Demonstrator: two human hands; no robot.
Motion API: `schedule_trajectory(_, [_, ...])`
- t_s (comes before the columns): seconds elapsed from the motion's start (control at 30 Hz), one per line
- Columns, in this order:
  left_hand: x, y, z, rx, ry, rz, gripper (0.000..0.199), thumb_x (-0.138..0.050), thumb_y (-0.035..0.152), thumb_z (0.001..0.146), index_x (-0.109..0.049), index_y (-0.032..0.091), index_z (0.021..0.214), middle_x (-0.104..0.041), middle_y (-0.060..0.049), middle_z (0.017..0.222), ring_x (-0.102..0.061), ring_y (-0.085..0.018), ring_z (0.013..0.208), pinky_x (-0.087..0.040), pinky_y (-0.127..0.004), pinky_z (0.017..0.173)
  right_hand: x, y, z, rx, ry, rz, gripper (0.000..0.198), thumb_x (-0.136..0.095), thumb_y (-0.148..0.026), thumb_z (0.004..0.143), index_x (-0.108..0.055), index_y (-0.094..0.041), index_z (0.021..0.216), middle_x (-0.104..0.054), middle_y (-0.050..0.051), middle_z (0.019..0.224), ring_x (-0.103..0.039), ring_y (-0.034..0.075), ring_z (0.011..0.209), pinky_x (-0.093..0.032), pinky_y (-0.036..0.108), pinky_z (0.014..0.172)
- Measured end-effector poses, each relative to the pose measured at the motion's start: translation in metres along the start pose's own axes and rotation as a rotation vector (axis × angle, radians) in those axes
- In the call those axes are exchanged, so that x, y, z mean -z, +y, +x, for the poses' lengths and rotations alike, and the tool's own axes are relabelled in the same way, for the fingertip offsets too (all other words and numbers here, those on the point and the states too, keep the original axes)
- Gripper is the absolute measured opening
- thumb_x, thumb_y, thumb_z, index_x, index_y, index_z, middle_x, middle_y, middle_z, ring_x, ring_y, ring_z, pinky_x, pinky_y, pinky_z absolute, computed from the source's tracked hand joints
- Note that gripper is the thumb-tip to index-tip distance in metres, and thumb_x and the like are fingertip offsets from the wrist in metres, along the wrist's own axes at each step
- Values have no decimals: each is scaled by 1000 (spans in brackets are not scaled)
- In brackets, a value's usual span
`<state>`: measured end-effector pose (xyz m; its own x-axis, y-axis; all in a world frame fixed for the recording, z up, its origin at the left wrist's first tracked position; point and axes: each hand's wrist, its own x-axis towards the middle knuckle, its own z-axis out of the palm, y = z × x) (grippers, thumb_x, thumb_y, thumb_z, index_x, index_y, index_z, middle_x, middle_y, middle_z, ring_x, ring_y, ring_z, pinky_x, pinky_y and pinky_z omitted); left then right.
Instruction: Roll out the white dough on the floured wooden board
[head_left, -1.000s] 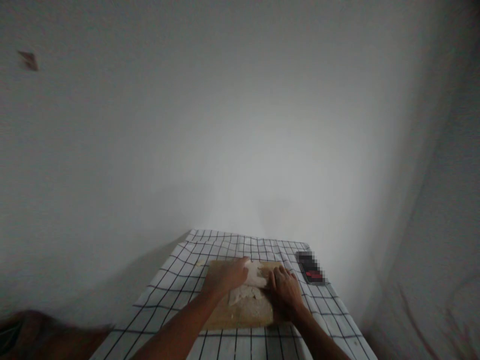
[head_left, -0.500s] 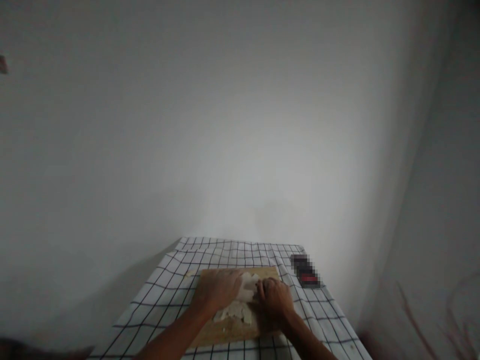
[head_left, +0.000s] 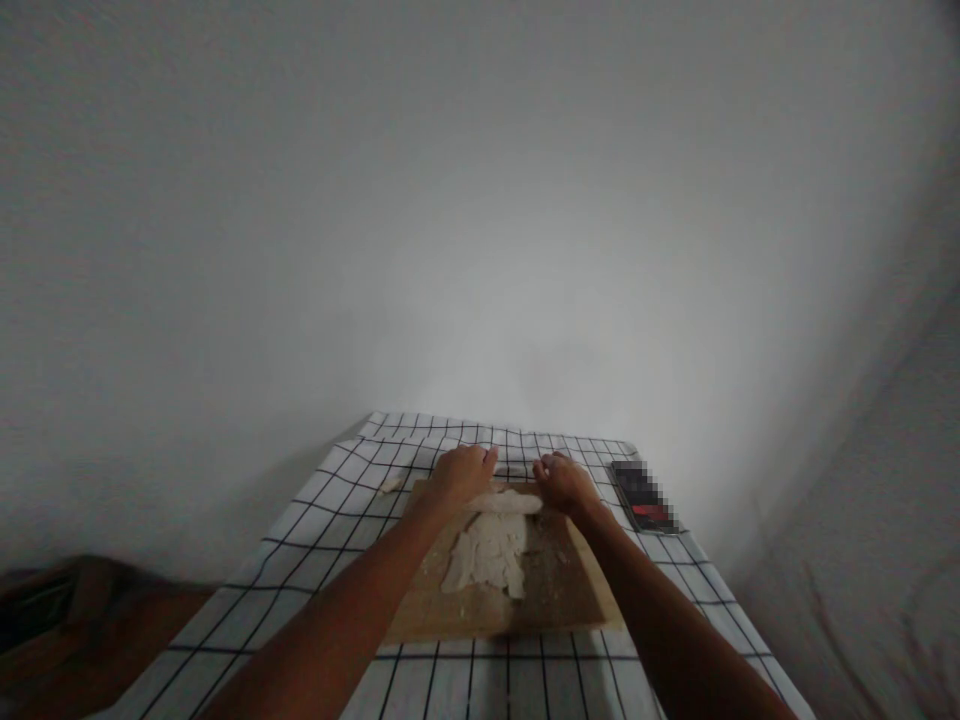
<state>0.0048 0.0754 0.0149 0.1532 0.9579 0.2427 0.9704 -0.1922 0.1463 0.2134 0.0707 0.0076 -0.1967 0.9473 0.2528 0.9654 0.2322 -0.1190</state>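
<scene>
A thin, ragged sheet of pale dough [head_left: 487, 552] lies on a wooden board [head_left: 431, 625], with a thicker, roll-like ridge along its far end. Just beyond that ridge, at the board's far edge, my left hand [head_left: 463, 470] is closed with its fingers curled under and the thumb pointing inward. Opposite it, my right hand [head_left: 564, 482] is also curled closed, at the far right of the board. A faint pale strip shows between the two hands. Whether they grip it is hidden by the fingers and the dim light.
A white cloth with dark grid lines [head_left: 315, 540] covers the table. To the right lies a flat, dark, blurred-out object [head_left: 645, 497] with a red patch. A small pale scrap [head_left: 390, 484] sits left of the board. A wall [head_left: 480, 250] rises behind the table; brown furniture [head_left: 97, 620] stands lower left.
Both hands have moved away from me, from over the dough to the board's far edge. More of the flattened dough shows. The camera view has shifted and tilted.
</scene>
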Motion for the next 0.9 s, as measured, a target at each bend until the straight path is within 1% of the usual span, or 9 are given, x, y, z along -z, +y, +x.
schedule_trajectory(0.1, [-4, -4, 11, 35, 72, 46, 67, -20, 51, 105, -76, 14, 101, -75, -17, 100, -70, -27, 98, -50, -39, 88, -2, 3, 18, 11, -46, -19, 44, -31, -37, 107, -71, -18, 105, -72, 13, 109, -67, 21, 99, -45, 30, 83])
schedule_trajectory(0.23, [-5, -5, 18, 55, 150, 89, 67, -21, 52, 104, -77, 15, 100, -76, -16, 97, -71, -28, 92, -51, -39, 82, -4, 5, 31, -22, -12, -21, 44, -33, -37, 107, -72, -17, 103, -74, 14, 104, -69, 22, 95, -45, 30, 80])
schedule_trajectory(0.43, [-6, -5, 17, 50, 115, 67, 62, -25, 51, 104, -77, 16, 101, -76, -16, 99, -71, -27, 95, -50, -37, 84, -11, 9, 37, -10, -72, -50, 42, -36, -35, 105, -74, -17, 103, -74, 16, 104, -70, 22, 96, -47, 30, 81])
schedule_trajectory(0.53, [-4, -4, 11, 29, 69, 43, 54, -33, 48, 102, -76, 16, 101, -76, -16, 102, -71, -27, 98, -50, -36, 85, -12, 11, 33, 29, -102, -89, 40, -35, -31, 105, -73, -17, 108, -73, 15, 109, -69, 22, 98, -48, 31, 82])
schedule_trajectory(0.63, [-1, -2, 4, 27, 35, 23, 46, -39, 44, 100, -76, 16, 102, -76, -17, 105, -70, -27, 101, -50, -37, 86, -10, 12, 23, 98, -123, -116, 31, -43, -25, 102, -71, -18, 112, -71, 14, 116, -66, 23, 108, -48, 32, 88])
schedule_trajectory(0.7, [1, 1, -3, 42, 23, 11, 46, -39, 42, 100, -76, 15, 103, -76, -17, 106, -70, -27, 102, -50, -37, 87, -8, 13, 14, 176, -146, -144, 26, -49, -20, 99, -70, -19, 113, -70, 13, 118, -62, 24, 115, -47, 33, 94])
schedule_trajectory(0.8, [5, 3, -14, 49, 10, -8, 46, -35, 37, 101, -76, 14, 103, -76, -17, 106, -70, -26, 102, -49, -36, 89, -6, 13, 0, 279, -155, -202, 26, -49, -17, 98, -70, -19, 113, -70, 13, 120, -59, 26, 119, -47, 37, 98])
schedule_trajectory(0.83, [6, 4, -19, 34, 7, -3, 45, -35, 35, 101, -75, 14, 103, -75, -17, 107, -70, -26, 102, -49, -36, 89, -5, 12, -5, 289, -146, -211, 27, -47, -17, 99, -69, -19, 114, -69, 12, 121, -59, 26, 119, -47, 38, 99])
schedule_trajectory(0.9, [9, 6, -29, -28, 1, 31, 42, -36, 31, 101, -74, 14, 105, -74, -18, 109, -69, -28, 104, -49, -39, 89, -3, 10, -18, 257, -117, -198, 28, -46, -19, 100, -68, -21, 117, -68, 11, 125, -59, 25, 120, -47, 38, 99])
